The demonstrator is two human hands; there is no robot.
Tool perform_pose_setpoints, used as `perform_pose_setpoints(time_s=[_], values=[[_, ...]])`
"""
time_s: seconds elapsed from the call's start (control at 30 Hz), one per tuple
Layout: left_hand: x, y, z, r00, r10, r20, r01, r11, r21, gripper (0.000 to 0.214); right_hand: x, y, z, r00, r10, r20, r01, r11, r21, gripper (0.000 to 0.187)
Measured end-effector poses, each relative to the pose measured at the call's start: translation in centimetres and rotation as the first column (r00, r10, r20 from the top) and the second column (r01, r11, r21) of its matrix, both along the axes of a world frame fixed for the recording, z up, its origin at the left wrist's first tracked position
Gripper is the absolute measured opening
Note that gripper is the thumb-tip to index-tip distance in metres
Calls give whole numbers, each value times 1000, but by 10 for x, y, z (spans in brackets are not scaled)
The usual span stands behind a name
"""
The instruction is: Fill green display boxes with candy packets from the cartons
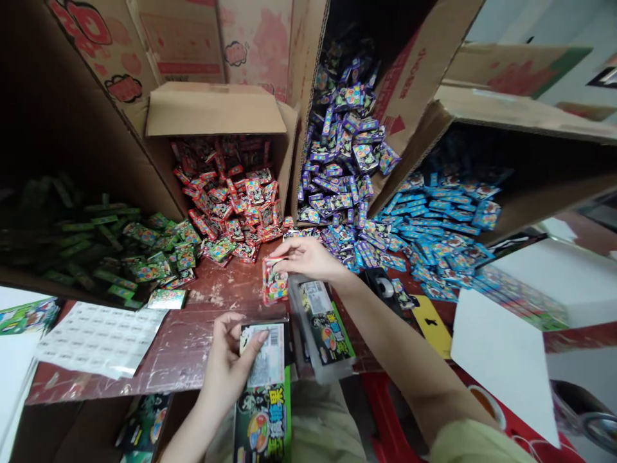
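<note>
My left hand [229,360] is closed on a black and green printed candy box [263,411], its thumb pressed over the pale label at the top. Between the fingertips of my right hand [311,257] is a small red candy packet [274,286], just above the table and beyond the box. Below my right wrist stands a see-through plastic tray [315,370], in which another black and green candy box [330,331] lies. Red candy packets [241,206] spill from a carton right behind my right hand.
Green packets [144,257], purple packets [342,161] and blue packets [438,218] pour from cardboard cartons [216,109] around the dark red table [193,347]. A label sheet [101,337] lies left. To the right are a tape dispenser [384,286], a yellow card [432,325] and white sheets [501,354].
</note>
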State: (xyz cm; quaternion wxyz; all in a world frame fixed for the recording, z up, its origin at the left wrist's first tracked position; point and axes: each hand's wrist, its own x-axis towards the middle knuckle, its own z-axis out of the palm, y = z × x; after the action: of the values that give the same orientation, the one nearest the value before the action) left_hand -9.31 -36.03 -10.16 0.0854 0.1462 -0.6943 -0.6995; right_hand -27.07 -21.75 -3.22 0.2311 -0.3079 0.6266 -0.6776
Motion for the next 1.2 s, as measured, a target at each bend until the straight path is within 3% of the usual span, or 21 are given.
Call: perform_pose_setpoints(time_s=[0.07, 0.13, 0.2, 0.23, 0.3, 0.4, 0.5, 0.6, 0.67, 0.73, 0.77, 0.87, 0.97, 1.07, 1.13, 1.2], values=[[3, 0, 4, 1000, -10, 15, 9, 999, 33, 46, 1, -13, 6, 970, 222, -102, -210, 971, 117, 26], [5, 0, 6, 998, -54, 37, 51, 996, 75, 46, 5, -24, 8, 874, 442, -200, -396, 888, 232, 19], [7, 1, 7, 996, -87, 37, 82, 990, 112, 44, 10, -32, 5, 784, 568, -252, -480, 811, 335, 16], [7, 1, 7, 996, -88, 30, 83, 989, 125, 44, 13, -35, 2, 782, 566, -260, -461, 807, 370, 19], [9, 0, 4, 998, -64, 12, 62, 990, 130, 43, 19, -35, -9, 845, 459, -275, -339, 857, 388, 28], [13, -5, -1, 1000, -31, -1, 31, 992, 119, 38, 29, -25, -26, 900, 322, -295, -223, 920, 323, 24], [15, -12, -4, 1000, -15, 12, 13, 990, 138, 35, 35, -14, -32, 873, 409, -267, -330, 897, 294, 16], [16, -20, 2, 999, 9, 36, -14, 989, 145, 38, 28, -24, -30, 838, 517, -177, -471, 847, 247, 20], [19, -24, 10, 999, 10, 51, -17, 992, 128, 35, 21, -51, -31, 877, 474, -78, -446, 864, 234, 24], [26, -26, 19, 998, 31, 63, -38, 994, 106, 31, 18, -92, -39, 956, 293, 17, -282, 903, 324, 24], [30, -25, 23, 996, 60, 60, -66, 993, 98, 31, 21, -116, -46, 984, 170, 42, -173, 895, 411, 21], [43, -22, 27, 983, 185, 9, -185, 980, 75, 36, 36, -184, -75, 999, 49, 16, -50, 869, 492, 30], [47, -24, 18, 965, 261, -10, -260, 964, 57, 38, 46, -219, -106, 1000, -18, -18, 25, 865, 502, 36], [41, -35, 2, 964, 265, 30, -267, 961, 79, 45, 35, -209, -124, 1000, -6, 29, -9, 888, 459, 31], [35, -43, -9, 970, 235, 61, -240, 967, 83, 46, 21, -178, -124, 997, 3, 76, -34, 911, 410, 32], [28, -45, -16, 980, 182, 76, -189, 978, 87, 43, 10, -136, -111, 991, 18, 129, -51, 965, 258, 36]])
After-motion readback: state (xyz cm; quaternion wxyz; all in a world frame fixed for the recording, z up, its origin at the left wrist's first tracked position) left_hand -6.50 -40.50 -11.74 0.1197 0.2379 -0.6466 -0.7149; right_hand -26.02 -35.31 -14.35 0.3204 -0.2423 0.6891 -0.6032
